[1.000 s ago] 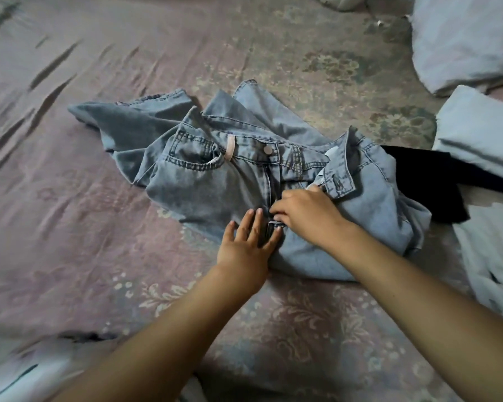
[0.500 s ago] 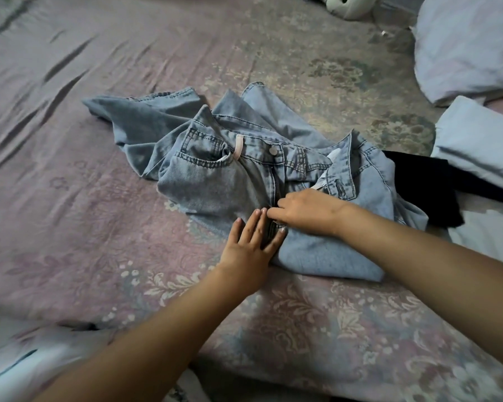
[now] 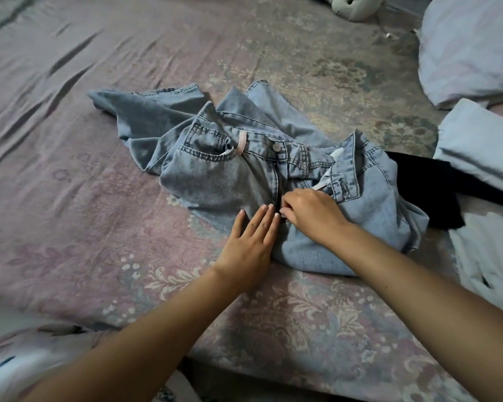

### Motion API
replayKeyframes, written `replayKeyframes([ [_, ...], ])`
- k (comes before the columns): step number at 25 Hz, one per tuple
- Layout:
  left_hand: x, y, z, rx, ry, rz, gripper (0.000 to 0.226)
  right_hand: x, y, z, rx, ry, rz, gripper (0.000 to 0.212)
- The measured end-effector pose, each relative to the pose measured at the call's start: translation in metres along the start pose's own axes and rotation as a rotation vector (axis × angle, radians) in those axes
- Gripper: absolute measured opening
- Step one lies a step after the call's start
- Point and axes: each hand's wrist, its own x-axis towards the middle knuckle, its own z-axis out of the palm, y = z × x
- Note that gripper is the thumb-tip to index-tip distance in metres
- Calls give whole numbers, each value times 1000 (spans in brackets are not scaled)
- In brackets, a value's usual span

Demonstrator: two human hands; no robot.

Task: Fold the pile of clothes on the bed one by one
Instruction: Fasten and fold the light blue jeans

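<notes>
Evidently the jeans were being zipped: left hand lay spread flat on denim, right hand pinched the zipper; pulling it upward should come next.

1. Jeans: light blue denim, crumpled on the bed, front up, waistband away from the person, button undone, fly open, legs bunched behind and to the left.
2. Black garment: lies flat just right of the jeans, its left edge tucked under the denim.
</notes>
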Motion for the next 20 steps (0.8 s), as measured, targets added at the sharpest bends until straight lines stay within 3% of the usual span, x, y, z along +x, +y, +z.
replayKeyframes([
  [3,1,0,-3,82,-106,23,71,-1,-2,4,-36,28,-53,14],
  [7,1,3,-5,115,-167,-10,63,0,-3,9,-325,211,-226,6],
  [9,3,4,-4,105,-171,-27,62,3,-1,4,-376,249,-284,23],
  [14,4,6,-7,87,-207,-34,60,25,15,-33,-390,406,-208,11],
  [20,4,6,-10,81,-261,-30,59,36,22,-34,-217,466,-64,18],
])
